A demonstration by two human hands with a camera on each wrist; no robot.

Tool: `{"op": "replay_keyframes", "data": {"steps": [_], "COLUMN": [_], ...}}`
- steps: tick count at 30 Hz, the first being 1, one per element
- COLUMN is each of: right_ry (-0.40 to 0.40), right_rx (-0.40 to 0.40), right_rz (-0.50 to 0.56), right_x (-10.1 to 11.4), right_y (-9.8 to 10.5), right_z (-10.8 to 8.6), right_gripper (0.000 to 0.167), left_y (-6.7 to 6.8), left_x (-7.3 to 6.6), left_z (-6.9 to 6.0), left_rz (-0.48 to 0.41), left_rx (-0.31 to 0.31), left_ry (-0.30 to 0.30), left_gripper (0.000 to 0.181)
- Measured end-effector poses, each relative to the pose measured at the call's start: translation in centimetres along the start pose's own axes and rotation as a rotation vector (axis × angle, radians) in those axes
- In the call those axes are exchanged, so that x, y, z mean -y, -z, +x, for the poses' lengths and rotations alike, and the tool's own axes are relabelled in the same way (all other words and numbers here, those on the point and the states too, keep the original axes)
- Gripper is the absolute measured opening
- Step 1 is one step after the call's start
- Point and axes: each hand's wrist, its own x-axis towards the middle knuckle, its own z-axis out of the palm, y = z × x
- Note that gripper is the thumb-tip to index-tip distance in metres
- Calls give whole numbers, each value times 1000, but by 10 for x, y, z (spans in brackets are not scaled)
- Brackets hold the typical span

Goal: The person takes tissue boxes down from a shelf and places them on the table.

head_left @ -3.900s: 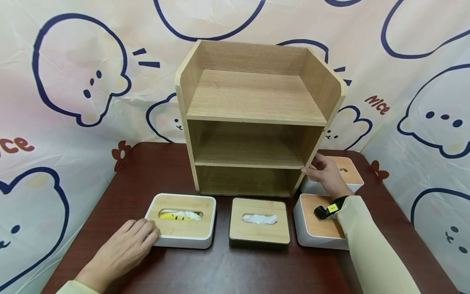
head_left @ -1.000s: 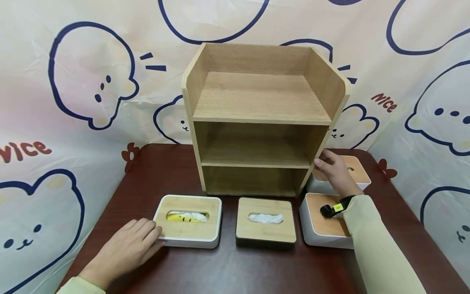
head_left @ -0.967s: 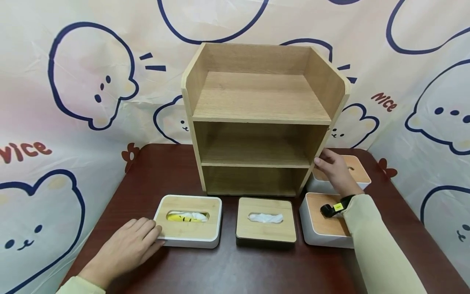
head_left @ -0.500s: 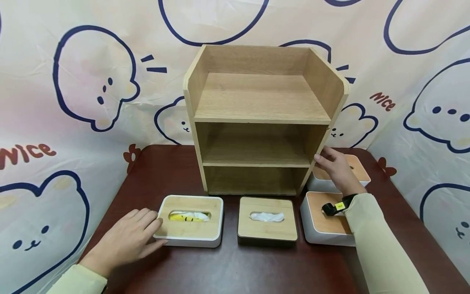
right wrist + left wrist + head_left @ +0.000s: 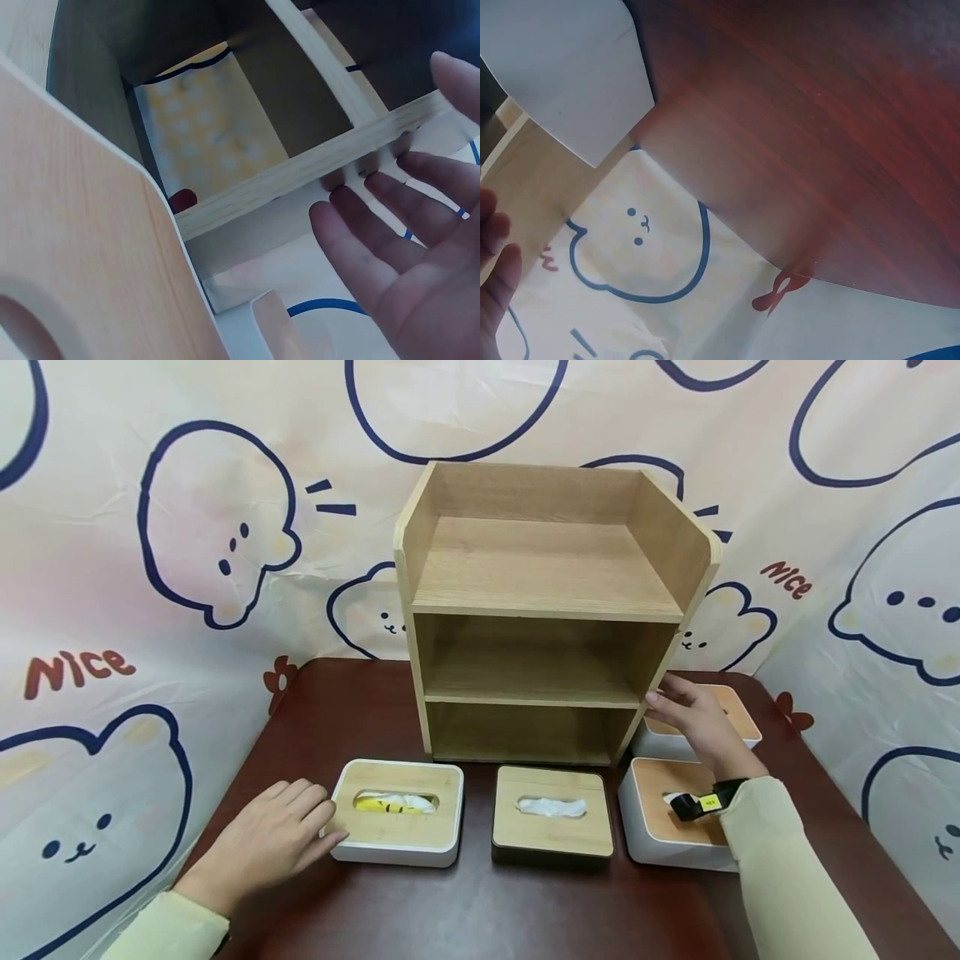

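Observation:
A light wooden shelf unit [image 5: 540, 689] with three levels stands upright on the table. My right hand [image 5: 701, 727] is at its right side panel. In the right wrist view, the straight fingers [image 5: 375, 229] reach to the panel's outer face, tips at or touching it, with the thumb spread apart. My left hand [image 5: 270, 839] is beside the left end of a white tissue box [image 5: 399, 856] with a bamboo lid, fingers loosely bent; whether they touch it I cannot tell. The left wrist view catches only its fingertips [image 5: 499, 281] and the box's white side [image 5: 570, 82].
A dark-based tissue box [image 5: 553, 827] with a bamboo lid sits front centre. Two white boxes with wooden lids lie on the right: a nearer box [image 5: 660, 839] under my wrist and a farther box [image 5: 738, 718] behind my hand. A printed curtain [image 5: 247, 685] surrounds the dark red table [image 5: 420, 910].
The head view has shifted a little. My left hand has eased off the left tissue box's edge, its thumb spreading. My right hand stays at the shelf's side, its wrist slightly farther right.

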Motion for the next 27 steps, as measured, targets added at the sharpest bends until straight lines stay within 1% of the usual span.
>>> {"op": "replay_keyframes", "data": {"steps": [4,7,12,18,21,24,27], "right_ry": [-7,-24,-23,-40,-24,-2,23], "right_rx": [8,3,-6,-44,-58,-64,-72], "right_rz": [-3,-2,-2,28,38,45,84], "right_x": [0,1,4,7,7,7,6], "right_y": [-4,-7,-15,-22,-22,-23,-24], "right_z": [-5,-8,-13,-19,-22,-26,-29], "right_gripper": [66,67,66,68,67,65,64], "left_y": [0,0,-4,-5,-6,-10,-14], "left_x": [2,3,-1,-5,-7,-9,-11], "left_z": [4,8,15,26,34,41,48], "left_rz": [-7,-10,-28,-39,-40,-46,-59], "left_rx": [-12,-17,-29,-56,-62,-88,-101], "left_ry": [4,10,15,40,59,81,103], "left_gripper": [51,48,43,49,50,53,55]}}
